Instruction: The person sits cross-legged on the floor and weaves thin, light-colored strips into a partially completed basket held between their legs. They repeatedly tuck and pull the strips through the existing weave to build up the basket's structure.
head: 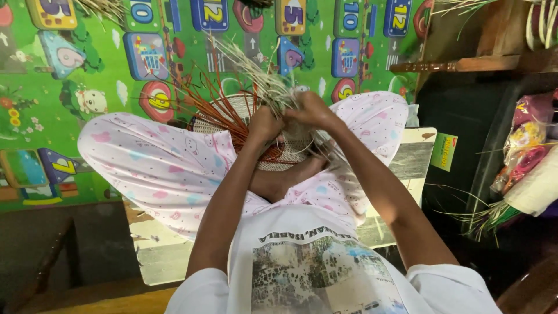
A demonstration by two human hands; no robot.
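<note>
I sit cross-legged in pale pink patterned trousers with a round woven basket piece (235, 116) resting between my knees. Reddish-brown strands (218, 110) and pale straw strands (250, 64) fan up and away from it. My left hand (263, 123) is closed on strands at the weave's middle. My right hand (311, 109) sits just beside it, fingers closed around a bunch of the pale strands. The two hands touch over the basket piece. My bare foot (293, 171) lies under the work.
A green children's play mat (70, 70) with numbered pictures covers the floor ahead. A dark wooden shelf (465, 64) stands at the right, with coloured bags (526, 151) and loose straw below it. A pale board (415, 157) lies under my legs.
</note>
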